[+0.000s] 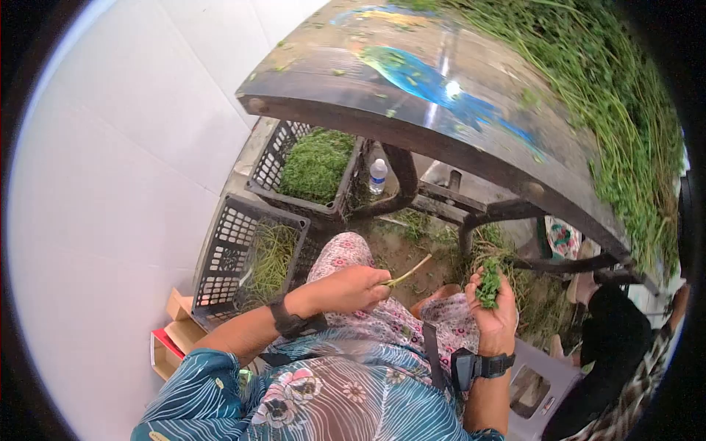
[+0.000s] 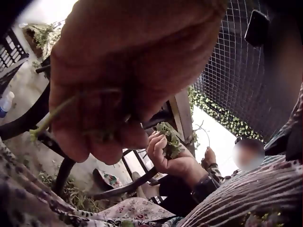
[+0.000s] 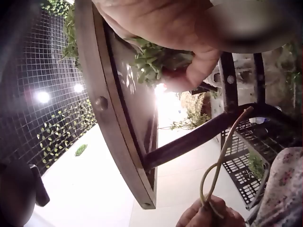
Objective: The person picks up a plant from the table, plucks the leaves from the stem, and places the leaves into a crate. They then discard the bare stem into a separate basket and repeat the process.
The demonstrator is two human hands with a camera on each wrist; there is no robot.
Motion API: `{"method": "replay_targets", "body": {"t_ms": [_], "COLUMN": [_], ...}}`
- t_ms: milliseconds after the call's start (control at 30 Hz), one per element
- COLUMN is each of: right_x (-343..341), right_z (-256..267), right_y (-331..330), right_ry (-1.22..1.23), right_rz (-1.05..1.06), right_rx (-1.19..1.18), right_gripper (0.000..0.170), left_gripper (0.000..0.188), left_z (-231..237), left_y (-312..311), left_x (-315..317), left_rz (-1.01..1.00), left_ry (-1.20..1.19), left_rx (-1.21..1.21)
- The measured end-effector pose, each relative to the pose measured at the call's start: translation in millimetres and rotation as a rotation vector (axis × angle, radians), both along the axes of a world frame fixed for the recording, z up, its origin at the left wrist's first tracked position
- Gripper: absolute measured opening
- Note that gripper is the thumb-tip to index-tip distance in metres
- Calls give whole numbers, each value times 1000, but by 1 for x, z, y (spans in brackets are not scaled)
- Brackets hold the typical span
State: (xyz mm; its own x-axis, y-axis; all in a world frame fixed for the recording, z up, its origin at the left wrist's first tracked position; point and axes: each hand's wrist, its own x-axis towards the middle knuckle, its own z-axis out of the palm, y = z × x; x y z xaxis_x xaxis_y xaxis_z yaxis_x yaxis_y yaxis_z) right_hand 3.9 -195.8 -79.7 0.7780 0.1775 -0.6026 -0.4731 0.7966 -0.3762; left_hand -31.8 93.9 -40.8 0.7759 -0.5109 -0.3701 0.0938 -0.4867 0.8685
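Observation:
Over the lap, my left hand pinches a few bare green stems, their ends sticking out to the right. In the right wrist view one of these stems bends in a loop above the fingers. My right hand holds a small bunch of leafy greens in curled fingers, a short way to the right. The same leaves show under the palm in the right wrist view. Beside my left arm stands a black crate with thin bare stems in it.
A second crate holds a heap of leafy greens. Ahead is a wooden table with a large pile of long-stemmed greens at its right. A water bottle stands below it. Another person's dark-clad leg is at right, near a grey stool.

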Motion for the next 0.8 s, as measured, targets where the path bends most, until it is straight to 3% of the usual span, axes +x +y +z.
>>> {"method": "replay_targets", "body": {"t_ms": [167, 367, 433, 467, 533, 600, 700, 733, 800], "right_x": [10, 36, 59, 72, 97, 107, 94, 94, 83], "right_z": [7, 15, 14, 19, 29, 40, 16, 15, 20], "right_y": [35, 112, 151, 173, 214, 244, 228, 218, 195], "right_ry": [23, -45, -21, -119, -160, -53, -533, -497, -461], "right_rz": [118, 397, 480, 501, 525, 517, 686, 797, 899], "right_rx": [-141, -216, -124, -6, -9, -242, -392, -318, -385], "right_gripper": [18, 22, 30, 33, 37, 38, 40, 47, 40], "left_gripper": [20, 22, 23, 23, 23, 22, 21, 19, 18], "left_z": [-22, 1, 2, 2, 2, 3, 6, -1, -10], "left_y": [26, 75, 91, 94, 98, 98, 99, 99, 96], "left_x": [-11, -32, -41, -43, -47, -54, -54, -55, -53], "left_rz": [9, 177, 270, 315, 338, 377, 414, 445, 490], "left_ry": [-266, 0, 131, 201, 181, 105, 90, 63, 59], "left_rx": [-1, 5, 4, 3, 28, 14, -14, -25, -100]}}
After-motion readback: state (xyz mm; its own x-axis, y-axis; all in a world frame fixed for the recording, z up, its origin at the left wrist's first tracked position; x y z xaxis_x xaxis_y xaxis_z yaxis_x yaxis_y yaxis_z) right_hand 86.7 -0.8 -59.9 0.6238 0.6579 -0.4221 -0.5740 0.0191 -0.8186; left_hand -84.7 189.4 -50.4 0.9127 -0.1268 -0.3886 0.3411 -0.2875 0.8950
